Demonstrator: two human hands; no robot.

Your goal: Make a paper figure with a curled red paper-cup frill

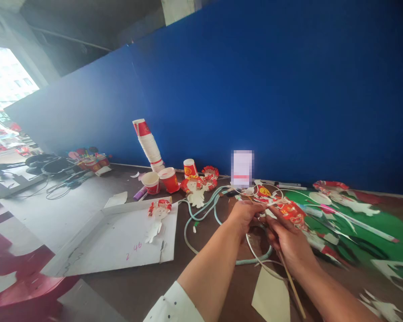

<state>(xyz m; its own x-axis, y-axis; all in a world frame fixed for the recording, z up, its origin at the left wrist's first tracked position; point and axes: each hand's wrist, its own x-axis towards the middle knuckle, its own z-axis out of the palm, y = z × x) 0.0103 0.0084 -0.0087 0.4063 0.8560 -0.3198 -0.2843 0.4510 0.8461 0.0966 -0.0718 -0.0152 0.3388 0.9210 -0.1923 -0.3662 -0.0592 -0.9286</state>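
My left hand [245, 215] and my right hand [287, 232] meet over the table, fingers closed and tips close together. A small white paper piece [270, 213] shows at the fingertips; its shape is mostly hidden. From under my right hand a thin wooden stick [293, 286] slants down toward me. Just beyond the fingers lie red printed paper-cup pieces [290, 210]. Below the hands a thin pale loop of cord or strip [251, 248] crosses a light blue cable [204, 217].
White cardboard [121, 241] bears a paper figure [158, 219]. Behind stand a tilted cup stack [149, 147] and red paper cups [169, 180]. On the right, a green sheet [386, 228] holds scissors [362, 243], a pen [362, 223] and scraps. A blue partition [255, 89] closes the back.
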